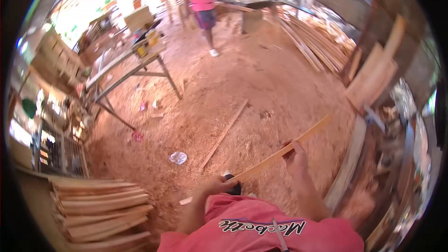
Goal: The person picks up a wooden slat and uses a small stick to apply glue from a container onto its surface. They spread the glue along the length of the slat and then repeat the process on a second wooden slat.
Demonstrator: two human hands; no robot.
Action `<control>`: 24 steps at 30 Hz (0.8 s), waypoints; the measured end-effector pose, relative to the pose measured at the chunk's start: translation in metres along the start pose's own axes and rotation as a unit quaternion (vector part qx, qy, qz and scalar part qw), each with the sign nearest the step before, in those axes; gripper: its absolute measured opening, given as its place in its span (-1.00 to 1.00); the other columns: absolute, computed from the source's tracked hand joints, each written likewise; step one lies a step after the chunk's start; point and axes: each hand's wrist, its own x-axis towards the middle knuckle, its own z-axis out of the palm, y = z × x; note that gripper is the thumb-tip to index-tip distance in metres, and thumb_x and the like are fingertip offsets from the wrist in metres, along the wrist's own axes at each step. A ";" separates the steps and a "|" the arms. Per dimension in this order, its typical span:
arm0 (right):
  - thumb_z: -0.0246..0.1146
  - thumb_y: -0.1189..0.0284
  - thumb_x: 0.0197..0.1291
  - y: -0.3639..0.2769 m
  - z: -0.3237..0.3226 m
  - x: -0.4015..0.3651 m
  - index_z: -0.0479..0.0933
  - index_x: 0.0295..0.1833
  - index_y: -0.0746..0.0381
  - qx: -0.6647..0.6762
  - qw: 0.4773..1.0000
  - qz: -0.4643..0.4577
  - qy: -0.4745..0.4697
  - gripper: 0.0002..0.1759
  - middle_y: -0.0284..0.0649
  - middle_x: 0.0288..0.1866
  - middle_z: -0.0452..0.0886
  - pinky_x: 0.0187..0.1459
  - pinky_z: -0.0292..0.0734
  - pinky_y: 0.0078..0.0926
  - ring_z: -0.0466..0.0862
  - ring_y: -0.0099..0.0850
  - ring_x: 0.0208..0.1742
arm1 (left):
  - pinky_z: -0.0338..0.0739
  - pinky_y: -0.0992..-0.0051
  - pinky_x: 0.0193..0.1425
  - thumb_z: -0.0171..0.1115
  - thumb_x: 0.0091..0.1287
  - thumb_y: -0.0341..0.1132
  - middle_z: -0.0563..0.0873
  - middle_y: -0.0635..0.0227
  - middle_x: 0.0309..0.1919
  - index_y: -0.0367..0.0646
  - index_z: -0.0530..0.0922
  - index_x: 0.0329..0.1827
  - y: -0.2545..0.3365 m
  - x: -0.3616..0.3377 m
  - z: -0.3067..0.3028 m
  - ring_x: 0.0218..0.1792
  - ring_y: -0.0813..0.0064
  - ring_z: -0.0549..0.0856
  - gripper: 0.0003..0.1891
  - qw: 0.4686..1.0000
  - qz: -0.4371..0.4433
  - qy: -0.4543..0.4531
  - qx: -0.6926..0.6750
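I hold a long thin wooden strip (275, 155) in both hands; it runs from low left up to the right over the sawdust floor. My left hand (217, 185) grips it near its lower end, close to my pink shirt. Farther up the strip, my right hand (295, 156) is closed around it. A dark shoe tip shows just under the left hand.
A stack of thin slats (100, 210) lies at lower left. A metal-legged saw table (135, 67) stands at left. A loose slat (225, 133) and a plastic scrap (178, 157) lie on the floor. Another person in a pink shirt (202, 0) walks at the back. Boards (312, 42) pile at right.
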 end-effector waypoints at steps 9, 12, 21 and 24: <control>0.20 0.34 0.29 -0.004 0.049 0.260 0.49 -0.17 0.19 -0.042 0.990 -0.011 0.134 -0.85 -0.27 -0.37 0.57 -0.19 0.53 -0.32 0.60 -0.33 -0.30 | 0.56 0.27 -0.16 0.46 -0.06 0.11 0.74 0.11 -0.35 -0.14 0.70 -0.29 -0.019 0.167 -0.161 -0.27 0.15 0.72 -0.51 0.985 -0.023 0.146 0.092; 0.21 0.36 0.28 0.001 0.058 0.345 0.49 -0.15 0.21 -0.108 0.958 0.005 0.266 -0.85 -0.28 -0.36 0.58 -0.25 0.53 -0.37 0.60 -0.36 -0.33 | 0.60 0.21 -0.13 0.36 -0.01 0.03 0.74 0.11 -0.35 -0.10 0.72 -0.28 0.019 0.224 -0.225 -0.25 0.11 0.73 -0.61 0.960 -0.012 0.233 0.153; 0.20 0.42 0.26 -0.008 0.162 0.504 0.54 -0.15 0.25 -0.485 0.871 -0.023 0.072 -0.87 -0.32 -0.36 0.61 -0.36 0.47 -0.50 0.56 -0.56 -0.42 | 0.52 0.13 -0.22 0.34 0.12 0.14 0.66 0.03 -0.48 -0.26 0.65 -0.42 0.121 0.339 -0.425 -0.33 0.00 0.68 -0.49 0.916 0.191 0.288 0.204; 0.22 0.44 0.22 0.007 0.202 0.557 0.58 -0.24 0.28 -0.592 0.797 -0.119 0.025 -0.88 -0.31 -0.37 0.61 -0.32 0.48 -0.52 0.56 -0.58 -0.37 | 0.52 0.14 -0.21 0.36 0.10 0.10 0.67 0.05 -0.48 -0.22 0.66 -0.44 0.126 0.380 -0.479 -0.34 0.01 0.68 -0.54 0.926 0.140 0.279 0.213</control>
